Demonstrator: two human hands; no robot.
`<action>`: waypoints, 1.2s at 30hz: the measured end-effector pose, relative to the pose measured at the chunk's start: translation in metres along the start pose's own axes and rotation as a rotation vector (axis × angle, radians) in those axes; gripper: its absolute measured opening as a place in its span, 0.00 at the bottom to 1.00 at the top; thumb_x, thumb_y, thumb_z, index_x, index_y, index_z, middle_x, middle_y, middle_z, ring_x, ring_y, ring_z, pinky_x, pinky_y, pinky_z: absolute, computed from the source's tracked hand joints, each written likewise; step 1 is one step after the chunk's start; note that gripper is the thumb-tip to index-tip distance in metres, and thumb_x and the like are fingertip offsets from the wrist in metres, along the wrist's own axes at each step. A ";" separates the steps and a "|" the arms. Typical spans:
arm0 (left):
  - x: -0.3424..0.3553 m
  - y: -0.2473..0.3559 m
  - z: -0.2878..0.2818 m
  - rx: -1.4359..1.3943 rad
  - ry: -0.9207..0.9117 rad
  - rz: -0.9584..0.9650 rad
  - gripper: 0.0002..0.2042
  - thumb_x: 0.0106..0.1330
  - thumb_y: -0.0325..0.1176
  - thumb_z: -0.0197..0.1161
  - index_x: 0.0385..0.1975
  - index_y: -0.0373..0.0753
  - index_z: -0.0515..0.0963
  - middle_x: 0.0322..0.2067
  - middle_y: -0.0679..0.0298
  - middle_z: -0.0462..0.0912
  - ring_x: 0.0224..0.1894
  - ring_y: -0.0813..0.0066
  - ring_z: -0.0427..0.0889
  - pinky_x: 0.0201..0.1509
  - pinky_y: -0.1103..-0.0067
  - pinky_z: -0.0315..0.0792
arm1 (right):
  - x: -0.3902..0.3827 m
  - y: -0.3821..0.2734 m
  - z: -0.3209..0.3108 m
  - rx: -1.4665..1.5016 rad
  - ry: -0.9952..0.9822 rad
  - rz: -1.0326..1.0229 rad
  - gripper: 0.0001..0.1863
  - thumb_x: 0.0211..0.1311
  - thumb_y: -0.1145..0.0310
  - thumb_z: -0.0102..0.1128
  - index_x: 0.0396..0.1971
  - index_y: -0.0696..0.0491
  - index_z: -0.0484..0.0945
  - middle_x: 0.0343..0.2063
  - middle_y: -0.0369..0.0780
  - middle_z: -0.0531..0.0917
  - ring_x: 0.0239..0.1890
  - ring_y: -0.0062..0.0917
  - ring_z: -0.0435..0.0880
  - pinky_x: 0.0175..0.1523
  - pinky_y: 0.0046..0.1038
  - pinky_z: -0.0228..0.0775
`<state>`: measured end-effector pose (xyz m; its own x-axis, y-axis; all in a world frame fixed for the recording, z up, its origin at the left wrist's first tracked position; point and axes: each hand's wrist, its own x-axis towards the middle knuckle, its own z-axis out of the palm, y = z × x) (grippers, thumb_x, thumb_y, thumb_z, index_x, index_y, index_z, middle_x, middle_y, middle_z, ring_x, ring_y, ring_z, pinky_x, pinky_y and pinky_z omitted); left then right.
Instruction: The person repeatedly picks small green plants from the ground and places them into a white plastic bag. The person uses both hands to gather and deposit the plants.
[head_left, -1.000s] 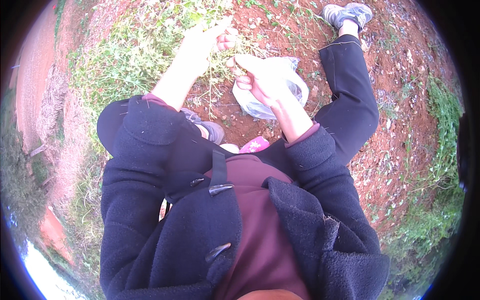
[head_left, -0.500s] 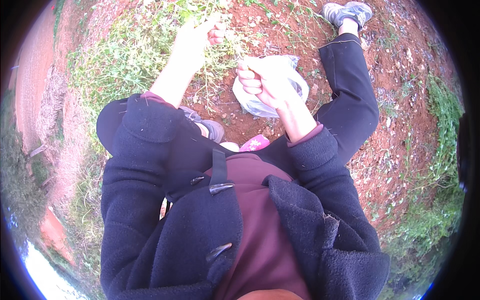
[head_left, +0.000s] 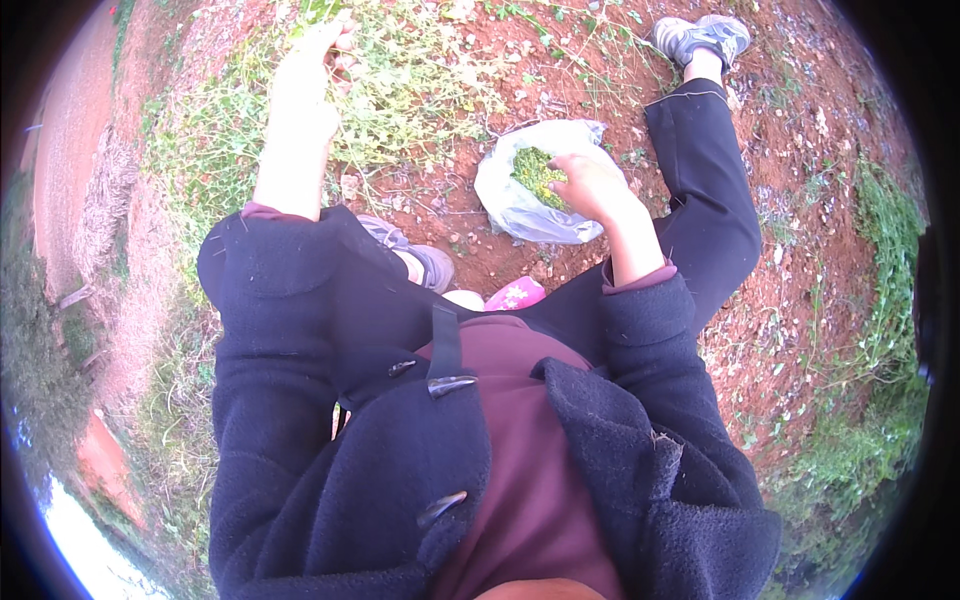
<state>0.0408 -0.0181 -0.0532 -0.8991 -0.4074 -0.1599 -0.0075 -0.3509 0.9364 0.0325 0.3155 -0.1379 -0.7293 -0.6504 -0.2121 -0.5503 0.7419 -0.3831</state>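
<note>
My left hand (head_left: 318,70) is raised at the upper left among leafy green plants (head_left: 410,95), its fingers closed on a green sprig (head_left: 314,12). A translucent white plastic bag (head_left: 495,180) lies on the soil between my legs, with small yellow-green plant pieces (head_left: 532,165) inside. Over the bag's right part is my right hand (head_left: 590,185), its thumb and fingers apart and loosely curved, partly hiding the contents.
I sit on reddish stony soil (head_left: 780,320), my right leg (head_left: 705,190) stretched outward and my left shoe (head_left: 410,250) tucked closer. A pink flower-patterned item (head_left: 515,295) lies near my lap. Green weeds (head_left: 880,250) grow along the right; a dirt strip runs far left.
My left hand has moved left and upward with greenery. My right hand has moved right and down from the plants to over the bag, and its fingers have opened, uncovering the bag's contents.
</note>
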 end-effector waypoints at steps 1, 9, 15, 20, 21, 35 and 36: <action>-0.003 0.003 -0.001 -0.005 0.006 0.019 0.10 0.65 0.34 0.61 0.40 0.34 0.76 0.23 0.73 0.73 0.23 0.85 0.69 0.25 0.87 0.64 | 0.000 -0.002 -0.002 -0.112 -0.027 0.071 0.15 0.58 0.66 0.58 0.45 0.53 0.79 0.38 0.46 0.83 0.44 0.40 0.81 0.52 0.36 0.69; -0.015 0.011 -0.010 0.016 -0.010 -0.010 0.08 0.63 0.35 0.63 0.34 0.37 0.78 0.20 0.73 0.72 0.24 0.85 0.69 0.27 0.87 0.64 | 0.109 -0.031 0.000 0.300 0.221 -0.077 0.22 0.59 0.59 0.58 0.51 0.53 0.75 0.48 0.45 0.80 0.50 0.35 0.79 0.55 0.33 0.69; -0.014 0.001 -0.022 0.372 0.061 0.118 0.08 0.61 0.33 0.64 0.36 0.38 0.79 0.21 0.72 0.75 0.24 0.85 0.71 0.29 0.86 0.63 | 0.182 -0.065 0.044 0.079 0.158 -0.029 0.26 0.56 0.55 0.60 0.53 0.52 0.73 0.49 0.47 0.78 0.52 0.39 0.76 0.62 0.38 0.62; -0.001 -0.020 -0.053 0.500 0.032 0.025 0.11 0.62 0.32 0.63 0.42 0.35 0.76 0.28 0.64 0.78 0.29 0.80 0.76 0.27 0.82 0.71 | 0.186 -0.079 0.041 0.299 -0.004 -0.151 0.20 0.57 0.54 0.57 0.44 0.51 0.78 0.42 0.46 0.81 0.46 0.37 0.80 0.52 0.35 0.70; 0.002 -0.025 -0.058 0.561 0.028 -0.015 0.11 0.62 0.32 0.63 0.41 0.35 0.76 0.28 0.63 0.78 0.29 0.80 0.76 0.27 0.82 0.71 | 0.183 -0.082 0.036 0.419 0.024 -0.205 0.18 0.57 0.55 0.57 0.42 0.52 0.78 0.38 0.46 0.81 0.42 0.36 0.80 0.50 0.35 0.70; -0.016 -0.053 -0.014 0.107 -0.267 -0.396 0.15 0.68 0.34 0.57 0.52 0.37 0.74 0.40 0.68 0.78 0.33 0.83 0.74 0.37 0.85 0.71 | 0.089 -0.088 -0.029 0.316 0.252 -0.333 0.18 0.58 0.57 0.59 0.42 0.54 0.79 0.28 0.41 0.81 0.30 0.29 0.78 0.40 0.30 0.70; -0.016 -0.053 -0.013 0.102 -0.279 -0.385 0.16 0.68 0.34 0.57 0.53 0.37 0.73 0.40 0.68 0.78 0.34 0.84 0.74 0.38 0.85 0.71 | 0.080 -0.082 -0.034 0.406 0.256 -0.334 0.18 0.58 0.57 0.59 0.44 0.53 0.78 0.28 0.39 0.81 0.30 0.27 0.77 0.40 0.28 0.69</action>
<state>0.0609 -0.0040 -0.1046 -0.9057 -0.0177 -0.4235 -0.3926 -0.3418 0.8539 0.0056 0.2082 -0.0932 -0.6457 -0.7410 0.1844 -0.6045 0.3485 -0.7163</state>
